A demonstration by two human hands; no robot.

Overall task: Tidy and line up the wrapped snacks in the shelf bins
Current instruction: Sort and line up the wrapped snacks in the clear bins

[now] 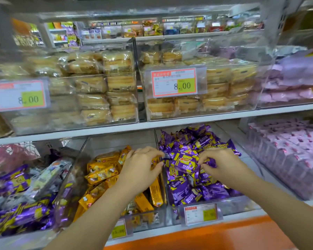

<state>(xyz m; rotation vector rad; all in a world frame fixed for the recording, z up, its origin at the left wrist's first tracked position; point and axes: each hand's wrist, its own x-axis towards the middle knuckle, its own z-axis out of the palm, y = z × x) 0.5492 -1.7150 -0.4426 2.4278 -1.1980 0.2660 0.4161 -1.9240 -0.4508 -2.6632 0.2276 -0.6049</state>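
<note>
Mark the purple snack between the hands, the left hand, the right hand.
purple snack [185, 162], head view, wrapper front.
left hand [141, 165], head view, hand's back.
right hand [224, 163], head view, hand's back.

Two bare arms show, with nothing worn on either as far as the frame reaches. The left forearm [98, 213] comes in from about 7 o'clock, the right forearm [282, 204] from about 4 o'clock; both are slim and smooth, looking broader near the frame's edge and narrowing to the wrist. The left hand [143, 165] and right hand [222, 163] have slender fingers and softly ridged knuckles across their backs. The left thumbnail, at the hand's 3 o'clock side, looks short and plain; the other nails are too blurred to tell
</note>
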